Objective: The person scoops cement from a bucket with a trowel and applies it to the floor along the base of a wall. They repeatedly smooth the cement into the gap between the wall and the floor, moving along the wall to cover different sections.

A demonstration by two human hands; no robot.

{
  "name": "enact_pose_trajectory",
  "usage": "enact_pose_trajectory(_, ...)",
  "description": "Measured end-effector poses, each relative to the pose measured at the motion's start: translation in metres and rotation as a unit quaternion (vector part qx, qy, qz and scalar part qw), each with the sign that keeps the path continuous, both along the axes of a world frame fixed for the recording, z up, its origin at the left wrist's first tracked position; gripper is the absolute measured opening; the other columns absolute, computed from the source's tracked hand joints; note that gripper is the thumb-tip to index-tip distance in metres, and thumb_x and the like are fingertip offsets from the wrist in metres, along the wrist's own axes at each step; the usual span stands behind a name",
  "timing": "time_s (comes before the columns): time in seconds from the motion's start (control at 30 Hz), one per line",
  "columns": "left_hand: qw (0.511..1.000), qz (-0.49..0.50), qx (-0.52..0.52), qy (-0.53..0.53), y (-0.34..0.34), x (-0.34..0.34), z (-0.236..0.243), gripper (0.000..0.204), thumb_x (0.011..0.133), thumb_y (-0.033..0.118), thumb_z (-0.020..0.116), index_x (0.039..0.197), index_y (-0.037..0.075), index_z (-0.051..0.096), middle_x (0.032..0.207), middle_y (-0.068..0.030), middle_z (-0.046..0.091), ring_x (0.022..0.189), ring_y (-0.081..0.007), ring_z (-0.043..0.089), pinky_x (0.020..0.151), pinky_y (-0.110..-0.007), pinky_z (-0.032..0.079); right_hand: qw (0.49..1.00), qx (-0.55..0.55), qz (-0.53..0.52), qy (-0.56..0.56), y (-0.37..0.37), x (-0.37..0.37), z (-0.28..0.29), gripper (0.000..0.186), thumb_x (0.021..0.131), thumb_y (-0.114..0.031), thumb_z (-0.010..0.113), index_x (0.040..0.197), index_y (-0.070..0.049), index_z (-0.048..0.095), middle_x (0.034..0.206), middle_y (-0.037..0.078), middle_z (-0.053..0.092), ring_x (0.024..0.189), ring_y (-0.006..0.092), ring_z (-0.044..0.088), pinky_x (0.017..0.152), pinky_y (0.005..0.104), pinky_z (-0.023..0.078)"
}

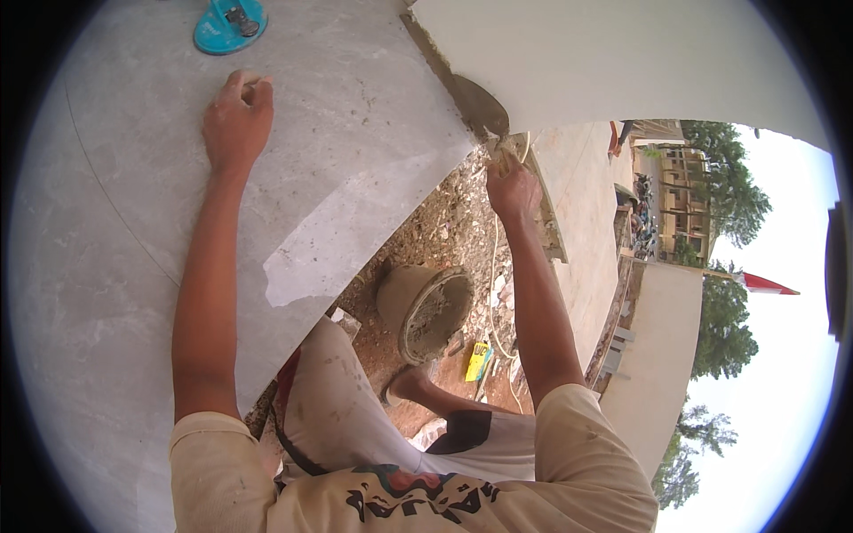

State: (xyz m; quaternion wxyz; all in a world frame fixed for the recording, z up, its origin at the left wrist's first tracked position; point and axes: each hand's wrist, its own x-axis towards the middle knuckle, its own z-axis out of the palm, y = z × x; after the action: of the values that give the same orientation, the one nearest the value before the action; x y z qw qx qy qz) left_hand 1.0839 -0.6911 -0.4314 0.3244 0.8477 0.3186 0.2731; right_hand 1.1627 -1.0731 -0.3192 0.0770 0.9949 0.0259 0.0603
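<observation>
My right hand is wrapped round the handle of a trowel. The trowel's dark rounded blade lies against the mortar-smeared joint where the large grey slab meets a pale upright panel. My left hand rests over the slab with its fingers curled closed; whatever they hold, if anything, is hidden. Just beyond that hand, a blue suction lifter sits on the slab.
Below the slab's edge, a bucket with grey mortar inside stands tilted on rubble. Nearby lie a yellow-and-black object and a pale cable. Motorbikes, trees and a red-and-white flag appear farther right.
</observation>
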Motion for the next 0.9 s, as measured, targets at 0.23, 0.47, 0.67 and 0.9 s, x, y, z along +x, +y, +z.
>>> enact_pose_trajectory(0.23, 1.0, 0.001, -0.01, -0.002, 0.003, -0.003, 0.004, 0.025, 0.095, 0.031, 0.061, 0.107, 0.011, 0.07, 0.096, -0.009, 0.074, 0.089, -0.0251, 0.072, 0.079, -0.04, 0.056, 0.999, 0.009, 0.04, -0.002, 0.0, -0.016, 0.0, 0.051, 0.091, -0.038, 0.064, 0.138, -0.017, 0.059, 0.114, 0.025, 0.065, 0.101, 0.0399, 0.067, 0.089, 0.0481, 0.054)
enact_pose_trajectory(0.47, 1.0, 0.007, 0.003, 0.014, -0.004, 0.0, 0.007, 0.025, 0.095, 0.03, 0.06, 0.109, 0.012, 0.07, 0.098, -0.0078, 0.074, 0.09, -0.0227, 0.072, 0.08, -0.039, 0.056, 1.0, 0.006, 0.001, 0.004, 0.023, -0.003, -0.025, 0.053, 0.091, -0.035, 0.064, 0.139, -0.016, 0.057, 0.122, 0.023, 0.062, 0.108, 0.04, 0.065, 0.092, 0.0496, 0.052)
enact_pose_trajectory(0.67, 0.999, -0.002, -0.029, 0.021, -0.001, -0.001, 0.006, 0.026, 0.096, 0.031, 0.06, 0.111, 0.013, 0.07, 0.098, -0.0073, 0.075, 0.091, -0.0219, 0.072, 0.08, -0.038, 0.056, 0.999, 0.02, -0.025, 0.005, 0.033, 0.003, -0.015, 0.051, 0.091, -0.034, 0.062, 0.139, -0.016, 0.058, 0.121, 0.023, 0.063, 0.11, 0.0388, 0.064, 0.095, 0.0485, 0.051)
enact_pose_trajectory(0.9, 1.0, -0.003, -0.007, 0.005, 0.0, -0.001, 0.001, 0.025, 0.096, 0.032, 0.06, 0.111, 0.014, 0.07, 0.097, -0.0068, 0.074, 0.09, -0.0212, 0.071, 0.08, -0.037, 0.056, 0.998, 0.042, -0.021, -0.05, 0.0, -0.014, -0.007, 0.054, 0.087, -0.037, 0.068, 0.137, -0.017, 0.06, 0.119, 0.022, 0.066, 0.109, 0.0388, 0.064, 0.095, 0.0484, 0.05)
